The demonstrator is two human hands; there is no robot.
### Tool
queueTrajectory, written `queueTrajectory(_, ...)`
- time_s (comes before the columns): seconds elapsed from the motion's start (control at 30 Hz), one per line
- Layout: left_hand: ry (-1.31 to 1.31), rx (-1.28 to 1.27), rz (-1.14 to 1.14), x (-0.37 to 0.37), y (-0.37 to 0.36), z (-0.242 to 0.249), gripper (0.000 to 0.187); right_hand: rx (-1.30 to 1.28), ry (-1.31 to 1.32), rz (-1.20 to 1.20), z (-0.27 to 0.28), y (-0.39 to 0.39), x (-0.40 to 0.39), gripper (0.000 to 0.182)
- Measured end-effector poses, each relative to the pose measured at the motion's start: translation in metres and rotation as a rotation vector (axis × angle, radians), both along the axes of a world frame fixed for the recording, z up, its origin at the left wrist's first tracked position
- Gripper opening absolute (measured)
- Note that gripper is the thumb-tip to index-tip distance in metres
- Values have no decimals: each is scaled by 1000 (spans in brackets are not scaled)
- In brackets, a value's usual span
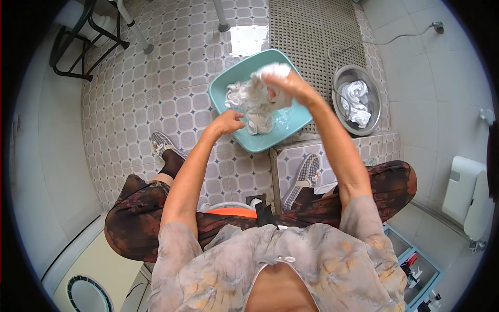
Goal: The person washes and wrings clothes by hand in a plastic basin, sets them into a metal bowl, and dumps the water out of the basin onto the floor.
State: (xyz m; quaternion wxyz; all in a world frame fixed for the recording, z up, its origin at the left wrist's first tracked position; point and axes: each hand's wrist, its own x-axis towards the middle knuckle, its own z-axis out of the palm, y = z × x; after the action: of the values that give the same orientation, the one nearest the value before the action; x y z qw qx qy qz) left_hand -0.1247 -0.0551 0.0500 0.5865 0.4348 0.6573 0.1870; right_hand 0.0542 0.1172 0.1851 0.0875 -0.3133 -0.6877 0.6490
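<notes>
A teal basin (pixel 296 122) stands on the tiled floor with a little water and wet whitish cloths (pixel 259 121) inside. Above its right part, my right hand (pixel 288 86) is closed on a bunched white cloth (pixel 278 72), blurred by motion. My left hand (pixel 228 122) is at the basin's lower left rim, its fingers partly curled beside the wet cloths; whether they hold any cloth is not clear.
A metal bowl (pixel 378 96) with white cloth (pixel 355 101) stands at the right, a hose (pixel 395 38) running to the wall. Upper left are a black metal frame (pixel 65 49) and grey legs (pixel 136 34). A step edge (pixel 275 177) lies near my feet.
</notes>
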Motion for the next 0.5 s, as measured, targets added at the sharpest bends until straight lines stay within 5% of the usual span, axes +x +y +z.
queueTrajectory(0.07,-23,-37,85,-3,1,-2,60,-27,-320,19,-93,-8,14,44)
queueTrajectory(0.13,-12,-19,133,-5,3,-3,60,226,-484,56,-196,-27,39,60)
queueTrajectory(0.17,12,17,139,-7,4,-3,60,251,-818,177,-184,-39,33,63)
queueTrajectory(0.23,51,59,148,-10,3,0,61,257,-831,222,-172,-49,32,64)
queueTrajectory(0.33,100,77,164,-9,5,10,64,318,-353,-96,-140,-29,32,63)
queueTrajectory(0.5,278,149,246,-7,9,19,78,148,23,-445,50,-2,-14,41)
